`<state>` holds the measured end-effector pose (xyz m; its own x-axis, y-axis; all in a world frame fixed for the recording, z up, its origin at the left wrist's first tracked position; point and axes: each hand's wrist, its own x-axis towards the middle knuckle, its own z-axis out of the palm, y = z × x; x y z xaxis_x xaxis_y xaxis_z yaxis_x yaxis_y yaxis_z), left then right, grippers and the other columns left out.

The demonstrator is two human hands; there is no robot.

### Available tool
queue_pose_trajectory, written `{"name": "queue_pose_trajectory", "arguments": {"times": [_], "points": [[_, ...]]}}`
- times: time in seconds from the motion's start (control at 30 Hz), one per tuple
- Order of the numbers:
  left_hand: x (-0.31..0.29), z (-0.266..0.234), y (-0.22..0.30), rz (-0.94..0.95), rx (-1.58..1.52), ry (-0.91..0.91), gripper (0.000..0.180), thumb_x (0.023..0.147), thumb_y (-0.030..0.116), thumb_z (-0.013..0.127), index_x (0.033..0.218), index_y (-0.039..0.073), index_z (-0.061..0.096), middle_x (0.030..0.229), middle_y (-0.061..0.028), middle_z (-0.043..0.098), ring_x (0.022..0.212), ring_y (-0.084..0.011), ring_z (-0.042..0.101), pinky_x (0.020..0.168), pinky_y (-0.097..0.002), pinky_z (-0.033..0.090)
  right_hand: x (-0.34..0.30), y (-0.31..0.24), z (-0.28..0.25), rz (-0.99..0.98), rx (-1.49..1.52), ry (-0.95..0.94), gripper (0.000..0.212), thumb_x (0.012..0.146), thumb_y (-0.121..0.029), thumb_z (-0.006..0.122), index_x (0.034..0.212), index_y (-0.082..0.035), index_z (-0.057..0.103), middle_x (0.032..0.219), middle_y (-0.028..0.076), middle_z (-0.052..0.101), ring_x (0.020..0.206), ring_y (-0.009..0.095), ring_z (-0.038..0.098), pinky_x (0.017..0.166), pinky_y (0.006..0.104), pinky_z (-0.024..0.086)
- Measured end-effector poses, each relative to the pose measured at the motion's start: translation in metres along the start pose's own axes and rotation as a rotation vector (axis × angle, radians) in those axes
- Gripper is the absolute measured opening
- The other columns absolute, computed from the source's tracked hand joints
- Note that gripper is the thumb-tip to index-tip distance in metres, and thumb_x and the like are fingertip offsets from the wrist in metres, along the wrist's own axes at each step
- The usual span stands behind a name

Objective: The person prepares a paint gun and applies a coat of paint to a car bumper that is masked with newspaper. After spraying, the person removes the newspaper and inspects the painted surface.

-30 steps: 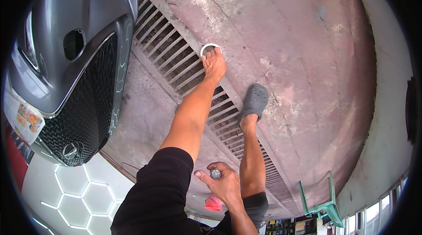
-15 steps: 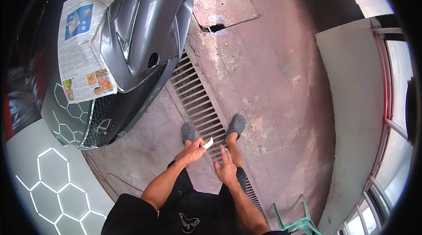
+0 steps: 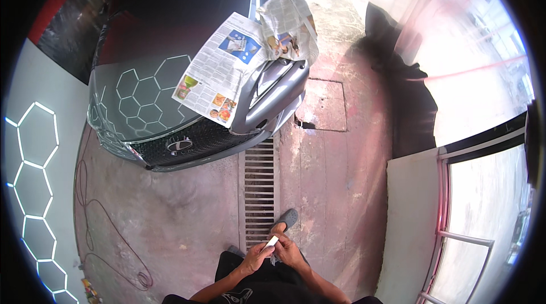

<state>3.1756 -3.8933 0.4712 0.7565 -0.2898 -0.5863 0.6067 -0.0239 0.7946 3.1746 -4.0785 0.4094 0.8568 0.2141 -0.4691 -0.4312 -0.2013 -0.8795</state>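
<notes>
In front of my body, low in the view, both hands are close together around a small white object [image 3: 272, 241]. My left hand [image 3: 255, 259] is closed on its lower left part. My right hand [image 3: 291, 254] has curled fingers meeting the object's right side and also appears to grip it. The thing is small and partly covered, so its kind is unclear. Just beyond the hands is a grey clog [image 3: 290, 218] on my right foot.
A dark grey car [image 3: 210, 147] stands ahead to the left, newspaper sheets [image 3: 210, 59] over its headlight area. A slotted drain grate [image 3: 259, 190] runs toward it. A thin hose [image 3: 108, 213] lies on the left floor. A metal-framed panel [image 3: 441, 190] stands to the right.
My right hand, earlier apart with its fingers extended, has come to the white object in my left hand. The view has tilted up and turned, showing more of the car.
</notes>
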Motion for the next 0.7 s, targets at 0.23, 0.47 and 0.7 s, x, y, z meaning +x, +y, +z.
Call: {"name": "queue_pose_trajectory", "arguments": {"times": [0.23, 0.47, 0.7], "points": [[-0.139, -0.073, -0.03, -0.097, -0.35, 0.148, 0.032, 0.111, 0.033, 0.061, 0.1, 0.006, 0.073, 0.086, -0.0014, 0.071, 0.078, -0.0096, 0.064, 0.071, -0.0277, 0.052, -0.055, -0.108, 0.093, -0.762, -0.781, -0.283, 0.044, 0.095, -0.017, 0.073, 0.138, -0.01, 0.069, 0.123, 0.014, 0.077, 0.103, 0.033, 0.078, 0.088, 0.0448, 0.062], [-0.351, -0.164, -0.125, 0.134, -0.549, 0.522, 0.026, 0.11, 0.029, 0.063, 0.106, 0.004, 0.072, 0.088, -0.0025, 0.07, 0.08, -0.0119, 0.064, 0.074, -0.0282, 0.052, -0.142, -0.172, 0.276, -0.611, -1.008, -0.44, 0.065, 0.088, -0.055, 0.081, 0.132, -0.008, 0.075, 0.12, 0.011, 0.08, 0.116, 0.031, 0.075, 0.1, 0.0435, 0.059], [-0.588, -0.241, -0.26, 0.276, -0.782, 1.067, 0.032, 0.105, 0.033, 0.068, 0.097, 0.002, 0.07, 0.077, -0.0049, 0.064, 0.074, -0.0144, 0.061, 0.074, -0.0315, 0.048, -0.149, -0.143, 0.379, -0.289, -1.194, -0.355, 0.081, 0.084, -0.065, 0.079, 0.129, 0.002, 0.073, 0.13, 0.028, 0.073, 0.127, 0.044, 0.067, 0.111, 0.0499, 0.051]]}}
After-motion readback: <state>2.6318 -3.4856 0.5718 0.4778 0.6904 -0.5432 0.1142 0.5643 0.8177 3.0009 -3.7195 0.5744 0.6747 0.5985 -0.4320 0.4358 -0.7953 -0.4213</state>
